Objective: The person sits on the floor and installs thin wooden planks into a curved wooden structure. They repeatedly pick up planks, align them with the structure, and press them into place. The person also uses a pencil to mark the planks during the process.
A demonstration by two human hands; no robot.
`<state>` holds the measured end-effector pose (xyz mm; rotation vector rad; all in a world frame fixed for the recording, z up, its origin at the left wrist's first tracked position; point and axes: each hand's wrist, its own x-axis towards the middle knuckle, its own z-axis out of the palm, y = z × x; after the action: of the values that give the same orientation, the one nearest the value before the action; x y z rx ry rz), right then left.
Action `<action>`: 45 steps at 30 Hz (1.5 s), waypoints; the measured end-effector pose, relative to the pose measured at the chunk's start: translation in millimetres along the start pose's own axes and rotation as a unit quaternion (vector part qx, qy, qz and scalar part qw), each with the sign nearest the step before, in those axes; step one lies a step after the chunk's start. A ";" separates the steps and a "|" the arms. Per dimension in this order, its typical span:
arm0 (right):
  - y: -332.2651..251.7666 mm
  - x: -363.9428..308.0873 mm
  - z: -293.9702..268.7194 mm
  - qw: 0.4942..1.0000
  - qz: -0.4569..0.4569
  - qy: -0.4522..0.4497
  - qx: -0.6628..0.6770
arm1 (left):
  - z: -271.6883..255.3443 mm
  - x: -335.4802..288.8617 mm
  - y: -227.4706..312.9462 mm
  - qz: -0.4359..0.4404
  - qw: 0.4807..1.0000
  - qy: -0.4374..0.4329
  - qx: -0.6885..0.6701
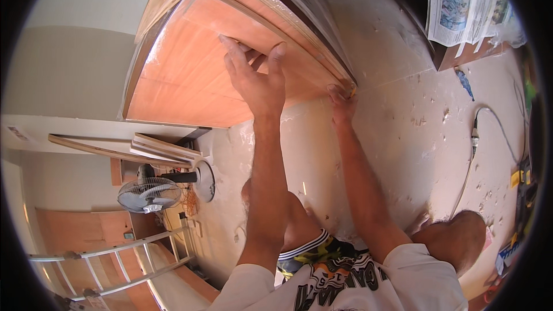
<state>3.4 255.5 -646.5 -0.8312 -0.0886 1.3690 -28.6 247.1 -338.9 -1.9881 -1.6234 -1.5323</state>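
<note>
An open wooden cabinet (pixel 178 89) with a reddish-brown plywood inside lies in front of me. Across its right side runs a plywood panel (pixel 247 20) with a pale edge strip. My left hand (pixel 256 78) is raised against the plywood, fingers and thumb spread, with nothing visible held. At the panel's near right corner, my right hand (pixel 342 105) has its fingers closed around the edge. A tiny yellowish spot shows beside those fingertips, too small to name. Part of the right fingers is hidden by the corner.
A dusty floor (pixel 397 138) surrounds me. To the left are a standing fan (pixel 150 194), stacked wood strips (pixel 161 148) and an aluminium ladder (pixel 121 268). On the right, a power cord (pixel 473 138) crosses the floor below a newspaper-covered dark wooden piece (pixel 461 8).
</note>
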 end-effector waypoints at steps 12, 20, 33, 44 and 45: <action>12.0 21.6 -15.0 0.999 0.005 -0.023 -0.045 | 6.4 -0.2 7.2 -0.037 0.998 0.048 0.027; -12.3 -4.4 1.1 0.999 0.033 -0.015 -0.006 | 6.9 0.1 1.5 -0.057 0.997 0.045 0.014; -27.5 -10.0 6.2 0.999 0.043 -0.010 -0.009 | 7.7 1.5 3.1 -0.047 0.998 0.046 0.009; -28.7 -6.3 4.8 0.999 0.047 -0.020 -0.018 | 9.9 1.1 6.2 -0.046 0.998 0.049 0.010; -27.9 -5.4 4.2 0.998 0.050 -0.017 -0.018 | 10.2 1.0 5.8 -0.046 0.998 0.051 0.006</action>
<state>22.9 253.5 -625.4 -0.8523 -0.1004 1.4793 -18.0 252.1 -340.3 -1.8206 -1.7015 -1.6234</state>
